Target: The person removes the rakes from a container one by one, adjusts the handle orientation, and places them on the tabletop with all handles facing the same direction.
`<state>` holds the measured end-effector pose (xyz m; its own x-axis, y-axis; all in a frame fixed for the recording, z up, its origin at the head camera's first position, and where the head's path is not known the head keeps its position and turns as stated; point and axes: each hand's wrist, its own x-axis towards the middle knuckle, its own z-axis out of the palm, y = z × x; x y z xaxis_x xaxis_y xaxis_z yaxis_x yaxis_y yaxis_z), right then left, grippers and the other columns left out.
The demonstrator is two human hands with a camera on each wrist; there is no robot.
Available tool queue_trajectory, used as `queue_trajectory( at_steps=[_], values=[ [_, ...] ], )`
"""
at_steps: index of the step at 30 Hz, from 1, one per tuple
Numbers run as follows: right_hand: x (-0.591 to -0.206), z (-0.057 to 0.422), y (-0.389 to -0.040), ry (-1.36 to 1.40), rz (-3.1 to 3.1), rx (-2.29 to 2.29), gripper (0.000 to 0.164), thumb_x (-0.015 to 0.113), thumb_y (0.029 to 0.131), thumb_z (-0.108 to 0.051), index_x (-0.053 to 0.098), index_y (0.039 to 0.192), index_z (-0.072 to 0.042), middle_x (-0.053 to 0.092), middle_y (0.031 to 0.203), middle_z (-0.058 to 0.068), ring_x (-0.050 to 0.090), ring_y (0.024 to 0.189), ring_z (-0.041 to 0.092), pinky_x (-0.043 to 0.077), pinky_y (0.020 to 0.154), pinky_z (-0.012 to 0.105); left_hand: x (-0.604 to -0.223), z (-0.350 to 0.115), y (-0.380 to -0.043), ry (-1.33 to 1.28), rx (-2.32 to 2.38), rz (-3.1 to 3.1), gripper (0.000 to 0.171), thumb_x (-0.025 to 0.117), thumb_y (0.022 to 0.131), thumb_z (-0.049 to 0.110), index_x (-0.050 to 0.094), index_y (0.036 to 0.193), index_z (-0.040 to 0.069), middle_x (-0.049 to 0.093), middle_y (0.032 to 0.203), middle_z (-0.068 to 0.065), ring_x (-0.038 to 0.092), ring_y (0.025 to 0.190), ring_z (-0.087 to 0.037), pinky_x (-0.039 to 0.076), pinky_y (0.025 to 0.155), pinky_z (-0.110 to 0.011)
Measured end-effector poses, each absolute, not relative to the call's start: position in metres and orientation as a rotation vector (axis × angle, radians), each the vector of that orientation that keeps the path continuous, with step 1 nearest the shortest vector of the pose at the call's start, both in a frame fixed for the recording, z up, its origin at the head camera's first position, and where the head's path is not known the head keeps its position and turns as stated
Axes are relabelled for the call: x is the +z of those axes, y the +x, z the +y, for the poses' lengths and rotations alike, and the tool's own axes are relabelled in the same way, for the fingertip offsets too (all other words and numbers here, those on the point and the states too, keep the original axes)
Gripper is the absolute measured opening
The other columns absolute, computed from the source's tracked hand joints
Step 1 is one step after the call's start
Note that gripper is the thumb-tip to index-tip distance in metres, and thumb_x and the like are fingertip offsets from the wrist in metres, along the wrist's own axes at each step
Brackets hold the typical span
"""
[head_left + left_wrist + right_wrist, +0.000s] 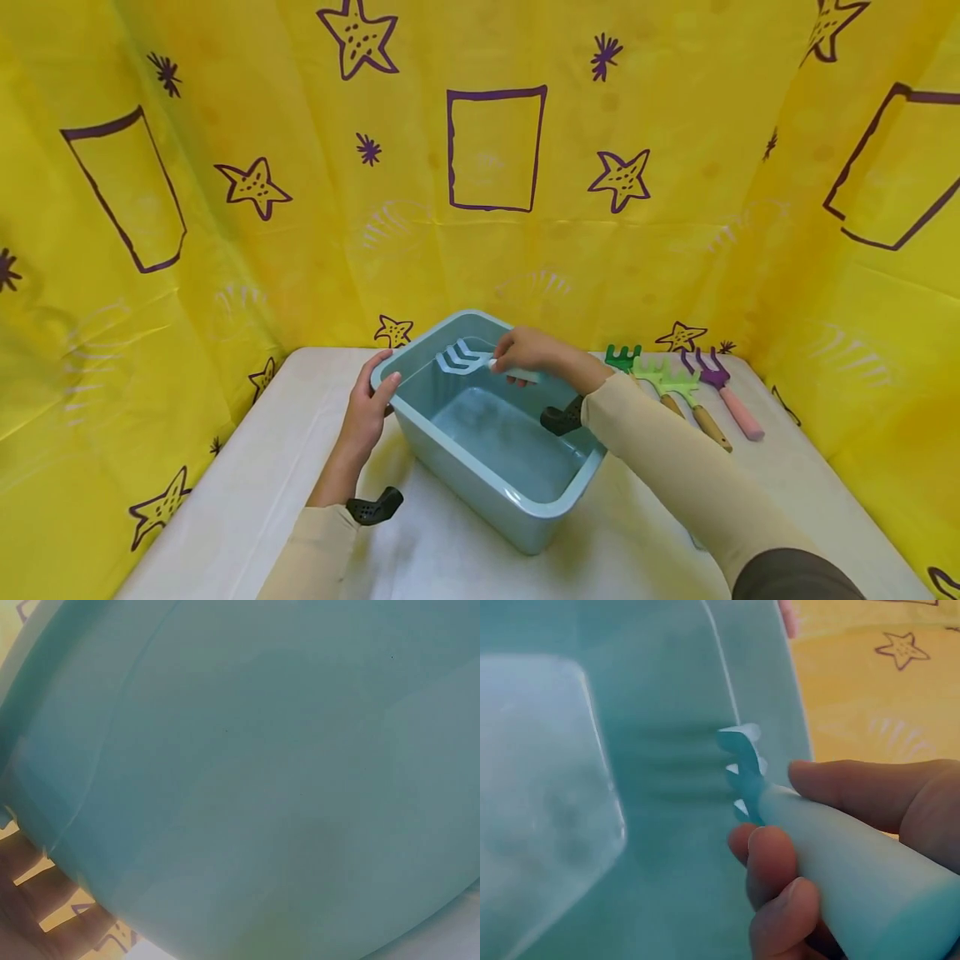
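Observation:
A light blue plastic tub [457, 475] stands at an angle on the table. My left hand [363, 425] grips its left corner, thumb over the rim; in the left wrist view several fingers [56, 907] lie along the edge of the tub wall [262, 750]. My right hand [528, 350] holds a small light blue hand rake by its pale handle [855, 862]. The rake's tines [460, 358] point left, inside the tub opening near the far-left wall. Fingers and thumb curl round the handle in the right wrist view, covering part of it.
Right of the tub lie a dark green rake [623, 358], light green garden tools [681, 385] with wooden handles, and a purple fork [716, 377] with a pink handle. A yellow patterned curtain [495, 267] surrounds the white table [300, 400]. Beneath my right sleeve, a pale blue edge shows.

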<state>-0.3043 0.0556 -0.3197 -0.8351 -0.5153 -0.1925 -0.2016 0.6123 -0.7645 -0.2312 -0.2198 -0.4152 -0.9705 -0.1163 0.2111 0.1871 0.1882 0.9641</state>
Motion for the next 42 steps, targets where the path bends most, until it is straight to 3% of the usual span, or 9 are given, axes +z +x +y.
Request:
queue_trajectory(
  at_steps=[6, 10, 14, 19, 23, 26, 36, 42],
  values=[
    [-0.314, 0.069, -0.299, -0.571, 2.513, -1.165, 0.02, 0.071, 0.089, -0.014, 0.064, 0.103, -0.001, 0.065, 0.085, 0.019, 0.059, 0.054, 0.024, 0.053, 0.049, 0.035, -0.402, -0.216, -0.221, -0.068, -1.899, -2.244, 0.052, 0.05, 0.102, 0.029, 0.032, 0.15, 0.018, 0.038, 0.147, -0.016, 0.043, 0.127, -0.041, 0.038, 0.099, -0.059],
    [-0.31, 0.08, -0.293, -0.573, 2.529, -1.211, 0.023, 0.07, 0.09, -0.014, 0.063, 0.108, -0.002, 0.065, 0.089, 0.016, 0.062, 0.063, 0.032, 0.055, 0.054, 0.042, -0.386, -0.211, -0.211, -0.068, -1.911, -2.257, 0.052, 0.048, 0.103, 0.023, 0.031, 0.15, 0.013, 0.037, 0.147, -0.019, 0.042, 0.127, -0.042, 0.038, 0.1, -0.059],
    [-0.309, 0.092, -0.289, -0.582, 2.54, -1.249, 0.023, 0.069, 0.091, -0.013, 0.063, 0.11, -0.002, 0.066, 0.09, 0.015, 0.063, 0.069, 0.037, 0.055, 0.059, 0.043, -0.386, -0.21, -0.21, -0.071, -1.912, -2.254, 0.05, 0.048, 0.103, 0.024, 0.032, 0.149, 0.015, 0.038, 0.147, -0.019, 0.043, 0.127, -0.042, 0.039, 0.1, -0.058],
    [-0.31, 0.11, -0.285, -0.618, 2.607, -1.262, 0.023, 0.069, 0.09, -0.013, 0.065, 0.11, -0.002, 0.067, 0.089, 0.02, 0.06, 0.066, 0.028, 0.052, 0.059, 0.035, -0.385, -0.209, -0.21, -0.07, -1.894, -2.263, 0.051, 0.048, 0.103, 0.024, 0.031, 0.15, 0.014, 0.037, 0.147, -0.018, 0.043, 0.127, -0.041, 0.039, 0.1, -0.058],
    [-0.308, 0.125, -0.281, -0.641, 2.684, -1.253, 0.022, 0.071, 0.09, -0.015, 0.067, 0.108, -0.005, 0.068, 0.084, 0.017, 0.057, 0.068, 0.024, 0.045, 0.059, 0.033, -0.384, -0.208, -0.209, -0.071, -1.881, -2.265, 0.051, 0.048, 0.103, 0.023, 0.031, 0.15, 0.013, 0.037, 0.147, -0.019, 0.043, 0.126, -0.042, 0.039, 0.099, -0.058],
    [-0.307, 0.136, -0.277, -0.645, 2.729, -1.24, 0.022, 0.071, 0.089, -0.016, 0.067, 0.108, -0.006, 0.068, 0.082, 0.016, 0.058, 0.07, 0.024, 0.046, 0.062, 0.033, -0.386, -0.209, -0.211, -0.073, -1.883, -2.265, 0.052, 0.048, 0.103, 0.023, 0.031, 0.15, 0.012, 0.037, 0.147, -0.019, 0.043, 0.126, -0.042, 0.039, 0.099, -0.059],
    [-0.315, 0.177, -0.259, -0.553, 2.897, -1.23, 0.025, 0.07, 0.09, -0.018, 0.065, 0.11, -0.004, 0.063, 0.08, 0.007, 0.056, 0.07, 0.023, 0.049, 0.062, 0.033, -0.415, -0.221, -0.231, -0.068, -1.88, -2.238, 0.049, 0.05, 0.102, 0.033, 0.034, 0.148, 0.026, 0.039, 0.147, -0.011, 0.044, 0.126, -0.037, 0.039, 0.099, -0.059],
    [-0.327, 0.203, -0.247, -0.493, 2.997, -1.24, 0.024, 0.07, 0.09, -0.018, 0.065, 0.109, -0.004, 0.061, 0.078, 0.006, 0.053, 0.07, 0.023, 0.048, 0.061, 0.033, -0.416, -0.221, -0.231, -0.06, -1.865, -2.24, 0.051, 0.05, 0.101, 0.037, 0.034, 0.148, 0.027, 0.039, 0.147, -0.009, 0.044, 0.126, -0.037, 0.039, 0.099, -0.059]
  ],
)
